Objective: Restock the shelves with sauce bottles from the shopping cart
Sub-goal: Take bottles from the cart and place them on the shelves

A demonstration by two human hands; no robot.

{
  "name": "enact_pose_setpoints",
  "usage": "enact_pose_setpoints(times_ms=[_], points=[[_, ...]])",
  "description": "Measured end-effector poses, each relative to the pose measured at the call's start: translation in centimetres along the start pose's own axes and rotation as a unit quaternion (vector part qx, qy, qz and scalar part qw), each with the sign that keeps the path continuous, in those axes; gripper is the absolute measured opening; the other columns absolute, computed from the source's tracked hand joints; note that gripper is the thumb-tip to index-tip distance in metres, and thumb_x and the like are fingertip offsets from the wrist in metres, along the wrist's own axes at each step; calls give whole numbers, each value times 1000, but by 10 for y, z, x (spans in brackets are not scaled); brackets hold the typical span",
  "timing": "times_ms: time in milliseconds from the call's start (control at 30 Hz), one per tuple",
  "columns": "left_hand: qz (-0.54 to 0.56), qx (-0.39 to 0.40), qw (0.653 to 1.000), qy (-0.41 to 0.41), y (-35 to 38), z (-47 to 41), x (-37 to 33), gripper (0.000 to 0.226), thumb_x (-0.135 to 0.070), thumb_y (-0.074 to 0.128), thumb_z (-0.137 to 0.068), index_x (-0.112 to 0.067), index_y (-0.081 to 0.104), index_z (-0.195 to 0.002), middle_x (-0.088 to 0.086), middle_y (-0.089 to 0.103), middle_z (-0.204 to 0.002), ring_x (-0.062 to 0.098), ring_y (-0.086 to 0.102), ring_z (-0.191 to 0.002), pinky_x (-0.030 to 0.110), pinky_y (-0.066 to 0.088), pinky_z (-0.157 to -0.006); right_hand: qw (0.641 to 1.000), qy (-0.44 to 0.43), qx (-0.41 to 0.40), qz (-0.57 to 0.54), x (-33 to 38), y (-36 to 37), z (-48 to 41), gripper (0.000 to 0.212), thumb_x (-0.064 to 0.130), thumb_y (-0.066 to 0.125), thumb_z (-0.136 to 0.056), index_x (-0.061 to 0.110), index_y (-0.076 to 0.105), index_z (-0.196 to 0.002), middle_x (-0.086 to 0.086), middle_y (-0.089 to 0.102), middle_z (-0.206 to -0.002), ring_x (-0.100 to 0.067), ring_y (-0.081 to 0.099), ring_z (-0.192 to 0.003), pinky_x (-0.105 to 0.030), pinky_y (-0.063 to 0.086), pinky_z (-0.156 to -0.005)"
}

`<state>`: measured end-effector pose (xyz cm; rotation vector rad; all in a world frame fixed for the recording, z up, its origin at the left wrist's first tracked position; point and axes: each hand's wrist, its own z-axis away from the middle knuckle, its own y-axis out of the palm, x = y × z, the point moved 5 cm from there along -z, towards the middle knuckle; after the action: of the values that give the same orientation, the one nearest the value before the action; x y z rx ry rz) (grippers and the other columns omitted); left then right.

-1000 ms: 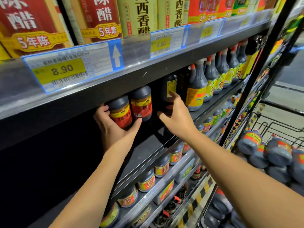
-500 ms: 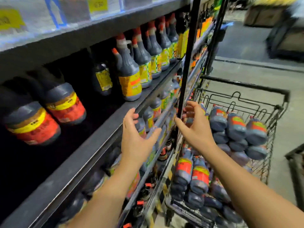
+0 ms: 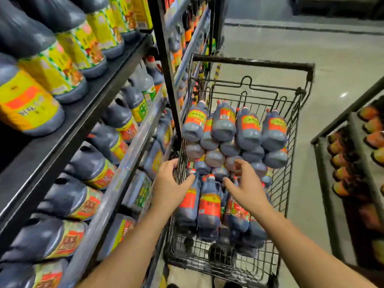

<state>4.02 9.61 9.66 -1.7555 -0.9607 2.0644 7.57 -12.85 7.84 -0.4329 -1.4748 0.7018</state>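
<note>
Sauce bottles heaped in shopping cart, just under and beyond both hands, long axes running away, red caps toward far handle. Left hand and right hand spread open, gripping nothing.

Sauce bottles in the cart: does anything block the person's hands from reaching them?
Nothing visible does. The left hand and right hand are open above the cart's open top, fingers spread over the upright sauce bottles at its near end.
</note>
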Motion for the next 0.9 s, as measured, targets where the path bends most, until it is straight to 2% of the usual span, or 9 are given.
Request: enact_pose_setpoints(times_ms=[67, 167, 267, 367, 467, 567, 700, 900], points=[[-27, 35, 999, -27, 25, -7, 11, 62, -31, 77, -83, -11, 53, -136, 6, 52, -132, 20, 50, -122, 32, 42, -102, 999, 32, 7, 13, -26, 1, -1, 55, 32, 67, -88, 15, 42, -134, -3, 51, -124, -19, 51, -111, -27, 38, -83], [-69, 84, 992, -67, 60, -13, 31, 65, -36, 78, -79, -11, 54, -134, 8, 54, -130, 25, 52, -121, 31, 43, -94, 993, 100, 31, 49, -66, 7, 0, 51, 28, 69, -85, 12, 45, -126, -3, 50, -114, -24, 51, -111, -29, 38, -82], [-105, 141, 979, -102, 91, -12, 50, 66, -39, 77, -78, -12, 53, -134, 9, 53, -131, 27, 53, -120, 36, 45, -96, 975, 191, 77, 81, -105, 17, 4, 60, 31, 68, -83, 9, 42, -132, -12, 49, -125, -32, 51, -116, -39, 46, -89], [-136, 173, 967, -130, 112, -8, 67, 68, -41, 78, -77, -14, 51, -134, 9, 52, -128, 29, 54, -117, 35, 44, -91, 949, 265, 121, 119, -134, 30, 7, 65, 41, 67, -83, 4, 39, -130, -18, 47, -130, -36, 48, -120, -40, 43, -91], [-186, 203, 951, -138, 128, -5, 79, 71, -45, 76, -77, -14, 48, -135, 11, 50, -130, 31, 51, -120, 39, 45, -96, 928, 319, 147, 124, -153, 42, 6, 77, 48, 67, -83, 1, 34, -134, -21, 39, -137, -38, 42, -127, -41, 40, -99], [-247, 233, 932, -131, 143, 0, 84, 73, -51, 71, -78, -14, 43, -136, 11, 45, -134, 32, 44, -126, 42, 41, -102, 914, 358, 144, 129, -163, 52, 3, 84, 55, 68, -79, 2, 33, -135, -21, 35, -138, -39, 38, -130, -44, 37, -104], [-316, 247, 909, -115, 156, 4, 84, 73, -58, 66, -78, -20, 41, -135, 6, 34, -138, 29, 35, -127, 41, 41, -101, 887, 416, 129, 156, -167, 64, -2, 105, 72, 67, -69, 4, 31, -139, -20, 33, -142, -37, 36, -132, -44, 39, -102], [-355, 241, 896, -114, 165, 10, 90, 69, -65, 66, -74, -27, 43, -126, 5, 28, -134, 27, 30, -126, 41, 35, -103, 845, 499, 92, 169, -163, 81, -11, 122, 72, 79, -54, 8, 24, -142, -14, 28, -145, -33, 29, -134, -51, 38, -99]])
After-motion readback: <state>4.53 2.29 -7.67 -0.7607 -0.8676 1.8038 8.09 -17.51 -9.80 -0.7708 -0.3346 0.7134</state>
